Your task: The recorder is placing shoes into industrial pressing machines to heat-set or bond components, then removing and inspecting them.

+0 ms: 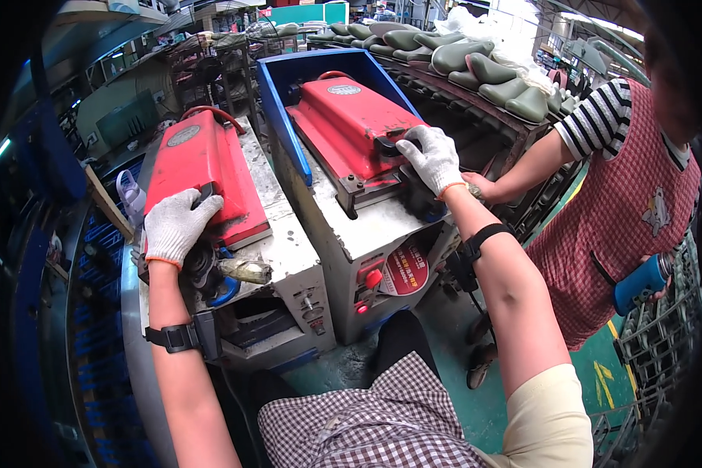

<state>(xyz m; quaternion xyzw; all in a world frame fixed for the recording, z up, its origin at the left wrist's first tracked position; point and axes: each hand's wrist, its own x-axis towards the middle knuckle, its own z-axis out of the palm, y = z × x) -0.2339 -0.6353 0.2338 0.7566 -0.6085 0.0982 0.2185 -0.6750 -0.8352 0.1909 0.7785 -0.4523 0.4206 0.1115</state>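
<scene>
Right red lid (351,109) sits partly inside the blue frame (268,93), right grip (431,158) clamped on its black handle (385,146). Left red lid (181,160)'s left of the frame, left grip (178,225) clamped on its black knob (207,189). Coworker (585,234)'s right of the frame.

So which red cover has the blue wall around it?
The right cover, where the right hand is. A blue wall runs along its back and sides; the left cover, at the left hand, has none.

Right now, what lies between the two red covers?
Between the left red cover and the right red cover, the head view shows a worn white machine top, then a blue side panel.
</scene>
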